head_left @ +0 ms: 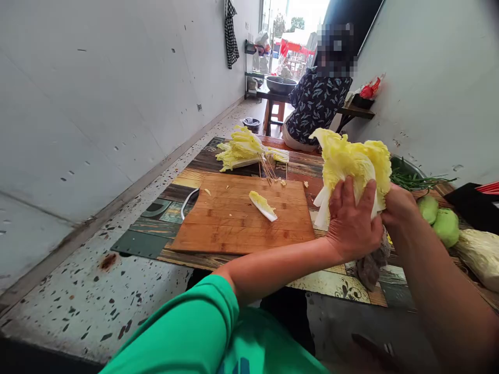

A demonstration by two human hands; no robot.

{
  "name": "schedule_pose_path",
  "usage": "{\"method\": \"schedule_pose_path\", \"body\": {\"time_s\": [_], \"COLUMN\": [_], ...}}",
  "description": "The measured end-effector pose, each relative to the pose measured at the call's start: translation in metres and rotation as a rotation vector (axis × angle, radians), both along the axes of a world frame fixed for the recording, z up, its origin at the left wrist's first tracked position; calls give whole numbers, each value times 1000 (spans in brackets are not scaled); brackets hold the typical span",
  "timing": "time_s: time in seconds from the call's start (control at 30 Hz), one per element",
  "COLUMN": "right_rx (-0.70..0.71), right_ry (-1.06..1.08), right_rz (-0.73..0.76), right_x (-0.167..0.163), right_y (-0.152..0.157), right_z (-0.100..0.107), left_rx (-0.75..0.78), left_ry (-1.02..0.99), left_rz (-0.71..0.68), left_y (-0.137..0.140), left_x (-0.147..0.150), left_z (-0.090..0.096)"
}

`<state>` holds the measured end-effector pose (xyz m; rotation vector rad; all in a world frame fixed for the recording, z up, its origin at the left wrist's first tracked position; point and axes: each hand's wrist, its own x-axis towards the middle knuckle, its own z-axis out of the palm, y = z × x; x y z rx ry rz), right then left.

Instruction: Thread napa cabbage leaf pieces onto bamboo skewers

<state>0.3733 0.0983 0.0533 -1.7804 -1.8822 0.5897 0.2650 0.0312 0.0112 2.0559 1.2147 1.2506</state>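
Note:
Yellow-white napa cabbage leaves (pixel 351 158) are held up beyond the right edge of the wooden cutting board (pixel 218 223). My left hand (pixel 353 221) reaches across and presses on the near side of the leaves, fingers over them. Around their right side my right hand (pixel 399 205) is closed; its fingertips are partly hidden. On the board lies one small cabbage leaf piece (pixel 264 206). A pile of skewered cabbage leaves (pixel 244 148) sits behind the board, with thin wooden skewers (pixel 267 167) sticking toward me. Below my hands is a crumpled greyish-brown cloth (pixel 373 265).
Pale green gourds (pixel 446 227), a wrapped whitish bundle (pixel 479 254) and a metal bowl (pixel 417 169) of long green vegetables stand at the right. A person (pixel 319 101) in a patterned shirt sits beyond the table (pixel 146 241). A wall runs along the left.

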Motion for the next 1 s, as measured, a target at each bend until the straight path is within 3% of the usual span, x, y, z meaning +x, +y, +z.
{"method": "schedule_pose_path", "body": {"time_s": [0.17, 0.33, 0.47, 0.53, 0.63, 0.8, 0.9, 1.0], "right_rx": [-10, -160, -247, -233, -180, -62, -2, 37], "right_ry": [181, 121, -64, -166, -294, -379, -349, -271], "right_rz": [180, 508, 661, 661, 621, 537, 486, 410], "right_x": [-62, -149, -207, -225, -235, -225, -214, -199], "right_y": [25, 60, 81, 89, 93, 84, 75, 60], "right_z": [18, 9, -12, -19, -22, -10, -1, 6], "left_rx": [-35, -205, -377, -355, -190, 62, 126, 134], "left_ry": [-43, -12, 86, 159, 254, 361, 414, 495], "left_rz": [191, 366, 310, 235, 208, 344, 363, 269], "left_y": [-4, -13, -31, -39, -44, -34, -21, 0], "left_x": [-43, -100, -146, -167, -197, -240, -254, -253], "left_z": [8, -20, -39, -41, -39, -39, -35, -21]}}
